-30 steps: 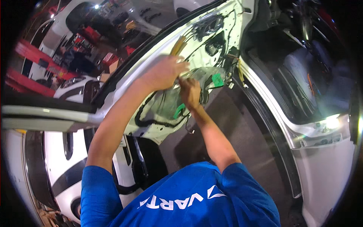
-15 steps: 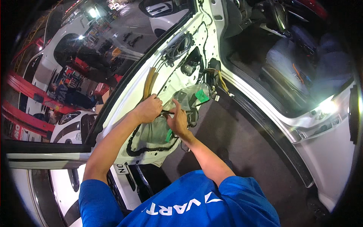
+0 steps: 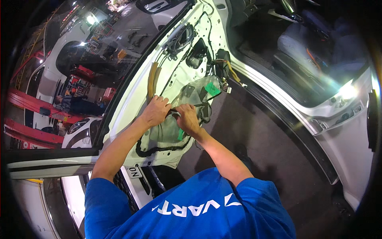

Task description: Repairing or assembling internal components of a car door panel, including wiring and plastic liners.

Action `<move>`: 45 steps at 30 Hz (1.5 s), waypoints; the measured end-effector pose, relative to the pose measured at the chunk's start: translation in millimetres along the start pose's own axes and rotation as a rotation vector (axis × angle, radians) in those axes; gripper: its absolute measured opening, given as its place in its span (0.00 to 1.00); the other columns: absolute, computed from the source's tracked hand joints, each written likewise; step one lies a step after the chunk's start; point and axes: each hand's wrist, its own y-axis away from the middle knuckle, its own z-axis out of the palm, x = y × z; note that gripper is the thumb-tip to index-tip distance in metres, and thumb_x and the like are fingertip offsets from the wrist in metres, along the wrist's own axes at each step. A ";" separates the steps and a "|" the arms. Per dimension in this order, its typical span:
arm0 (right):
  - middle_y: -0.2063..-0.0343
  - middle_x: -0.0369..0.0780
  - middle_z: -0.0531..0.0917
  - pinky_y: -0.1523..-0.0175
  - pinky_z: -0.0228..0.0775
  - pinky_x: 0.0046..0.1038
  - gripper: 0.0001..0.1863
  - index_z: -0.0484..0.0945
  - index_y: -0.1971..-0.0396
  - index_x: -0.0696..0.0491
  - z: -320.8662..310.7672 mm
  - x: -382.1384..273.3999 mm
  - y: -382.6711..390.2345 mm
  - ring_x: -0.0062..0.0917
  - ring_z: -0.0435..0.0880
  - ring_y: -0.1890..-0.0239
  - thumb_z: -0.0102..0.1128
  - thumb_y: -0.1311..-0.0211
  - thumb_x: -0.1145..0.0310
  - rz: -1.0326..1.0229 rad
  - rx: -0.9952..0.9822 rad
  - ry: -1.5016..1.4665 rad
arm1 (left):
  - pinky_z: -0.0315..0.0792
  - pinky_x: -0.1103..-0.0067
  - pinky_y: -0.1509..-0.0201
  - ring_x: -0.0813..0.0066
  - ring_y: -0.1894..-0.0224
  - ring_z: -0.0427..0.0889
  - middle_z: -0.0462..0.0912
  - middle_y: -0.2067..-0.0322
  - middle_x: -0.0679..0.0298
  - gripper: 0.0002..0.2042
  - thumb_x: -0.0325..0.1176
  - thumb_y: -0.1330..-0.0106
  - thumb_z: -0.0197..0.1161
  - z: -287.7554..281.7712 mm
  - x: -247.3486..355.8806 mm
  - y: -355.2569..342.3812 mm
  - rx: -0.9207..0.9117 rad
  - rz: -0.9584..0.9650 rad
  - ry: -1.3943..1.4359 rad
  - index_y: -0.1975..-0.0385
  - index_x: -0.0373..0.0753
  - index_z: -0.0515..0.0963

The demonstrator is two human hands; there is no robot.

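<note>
The inner side of a white car door (image 3: 136,95) stands bare in front of me, without its trim panel. Both my hands are at its middle, close together. My left hand (image 3: 156,111) has its fingers curled and pinched against the panel, below two brown strips (image 3: 153,79). My right hand (image 3: 188,119) is beside it, fingers bent inward. A short dark cable-like piece (image 3: 173,110) runs between the fingertips; its ends are hidden. Around the hands lies a translucent plastic sheet (image 3: 191,93) with green tape (image 3: 212,89) and a black sealant bead (image 3: 161,151).
A wiring bundle (image 3: 227,71) hangs at the door's hinge side. To the right are the door sill (image 3: 274,107) and a grey seat (image 3: 298,47). Red lift beams (image 3: 36,105) and another white car (image 3: 81,133) show through the window at left.
My right hand's raised index finger has folded down, and its fingers now curl in toward the dark piece. My left hand stays at nearly the same spot. The view has shifted slightly.
</note>
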 end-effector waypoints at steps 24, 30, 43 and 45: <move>0.74 0.36 0.72 0.58 0.59 0.34 0.08 0.77 0.71 0.47 -1.3 13.9 19.5 0.31 0.71 0.65 0.58 0.55 0.73 -0.154 -0.015 0.006 | 0.63 0.71 0.60 0.66 0.69 0.73 0.72 0.78 0.60 0.04 0.30 0.48 0.51 14.4 53.9 41.6 0.120 -0.155 -0.181 0.77 0.37 0.72; 0.75 0.36 0.73 0.58 0.59 0.34 0.09 0.79 0.71 0.46 2.8 18.6 25.8 0.31 0.71 0.66 0.57 0.55 0.74 -0.154 -0.041 0.006 | 0.63 0.68 0.57 0.65 0.65 0.73 0.72 0.75 0.58 0.09 0.31 0.47 0.52 22.3 97.8 63.8 0.137 -0.359 -0.305 0.70 0.32 0.72; 0.70 0.39 0.79 0.65 0.68 0.29 0.26 0.64 0.46 0.56 0.4 40.3 10.2 0.32 0.80 0.69 0.58 0.45 0.68 0.762 0.342 -1.335 | 0.69 0.78 0.52 0.69 0.50 0.74 0.69 0.46 0.54 0.32 0.38 0.39 0.61 69.1 126.2 59.0 0.478 -1.063 1.695 0.40 0.29 0.54; 0.74 0.43 0.78 0.66 0.71 0.30 0.20 0.65 0.48 0.54 -8.4 75.2 17.2 0.34 0.81 0.69 0.50 0.41 0.69 0.905 0.789 -1.241 | 0.64 0.76 0.44 0.67 0.43 0.68 0.64 0.42 0.51 0.35 0.37 0.40 0.61 81.6 126.8 44.6 0.465 -1.233 1.984 0.39 0.27 0.50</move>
